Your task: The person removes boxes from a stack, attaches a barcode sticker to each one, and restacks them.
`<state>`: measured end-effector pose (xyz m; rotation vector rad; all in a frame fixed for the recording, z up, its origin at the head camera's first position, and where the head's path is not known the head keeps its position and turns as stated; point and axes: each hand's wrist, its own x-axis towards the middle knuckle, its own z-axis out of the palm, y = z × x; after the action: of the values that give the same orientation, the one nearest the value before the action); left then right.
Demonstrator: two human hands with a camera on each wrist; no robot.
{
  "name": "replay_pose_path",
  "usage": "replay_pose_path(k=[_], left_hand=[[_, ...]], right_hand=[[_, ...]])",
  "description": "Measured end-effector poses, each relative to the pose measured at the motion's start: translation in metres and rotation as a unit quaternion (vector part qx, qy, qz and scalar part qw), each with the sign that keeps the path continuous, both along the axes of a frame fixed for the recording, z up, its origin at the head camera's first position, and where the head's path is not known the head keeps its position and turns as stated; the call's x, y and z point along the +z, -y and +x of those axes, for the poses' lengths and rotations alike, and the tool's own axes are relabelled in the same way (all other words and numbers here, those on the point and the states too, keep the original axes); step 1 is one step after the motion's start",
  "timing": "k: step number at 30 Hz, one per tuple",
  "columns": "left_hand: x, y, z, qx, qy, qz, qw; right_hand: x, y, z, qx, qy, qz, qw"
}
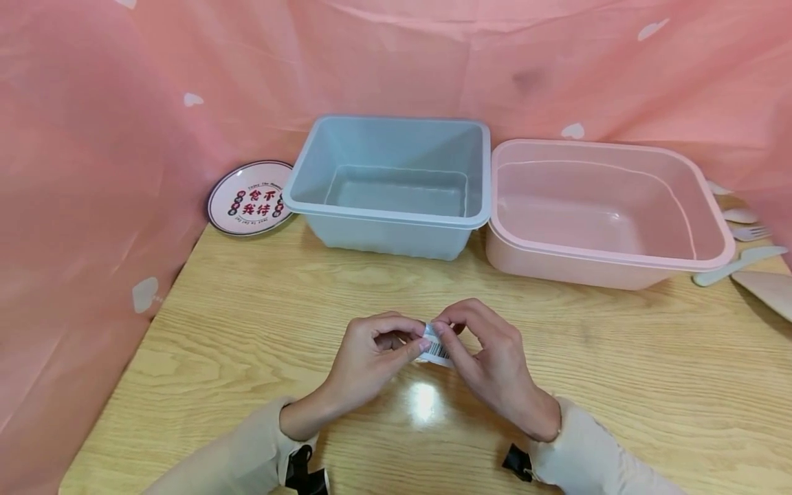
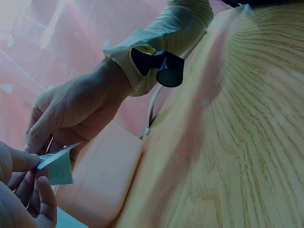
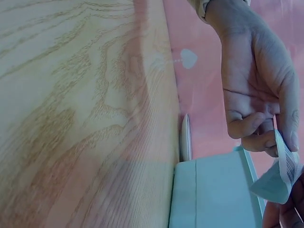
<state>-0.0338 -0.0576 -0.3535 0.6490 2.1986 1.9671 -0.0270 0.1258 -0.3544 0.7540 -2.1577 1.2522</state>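
Observation:
Between both hands is a small, thin, whitish folded piece with a barcode (image 1: 438, 348), held just above the wooden table. It looks like a label or a flat packet; which one I cannot tell. My left hand (image 1: 371, 352) pinches its left edge between thumb and fingers. The thumb and fingertips of my right hand (image 1: 491, 354) pinch its upper right part. In the left wrist view the piece (image 2: 61, 173) is bent, with a flap standing out. The right wrist view shows the barcode lines on one face of the folded piece (image 3: 271, 184).
Behind the hands stand a blue-grey basin (image 1: 390, 234) and, to its right, a pink basin (image 1: 588, 271). A plate with red characters (image 1: 247, 223) leans at the back left. Pale cutlery, including a knife (image 1: 736, 267) and a fork (image 1: 751, 233), lies at the right. Pink cloth (image 1: 396, 62) hangs around the table.

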Motion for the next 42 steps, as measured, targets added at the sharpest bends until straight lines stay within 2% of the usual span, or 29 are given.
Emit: replay_pose_path(k=[11, 18, 25, 32, 42], left_hand=[[-0.001, 0.0, 0.001, -0.013, 0.013, 0.005, 0.9998], [-0.003, 0.0, 0.002, -0.014, 0.018, 0.003, 0.9997], [-0.004, 0.0, 0.004, -0.013, 0.038, 0.0, 0.9992], [-0.007, 0.0, 0.003, -0.035, 0.077, -0.022, 0.9961], [-0.011, 0.001, 0.002, -0.044, 0.093, -0.049, 0.9935]], right_hand=[[0.001, -0.005, -0.001, -0.02, 0.019, -0.001, 1.0], [0.001, -0.008, -0.001, -0.035, 0.048, -0.002, 0.998], [0.001, -0.012, -0.006, -0.063, 0.041, 0.0, 0.997], [-0.001, -0.018, -0.008, -0.085, 0.066, -0.005, 0.994], [-0.001, -0.03, -0.011, -0.115, 0.085, 0.004, 0.99]])
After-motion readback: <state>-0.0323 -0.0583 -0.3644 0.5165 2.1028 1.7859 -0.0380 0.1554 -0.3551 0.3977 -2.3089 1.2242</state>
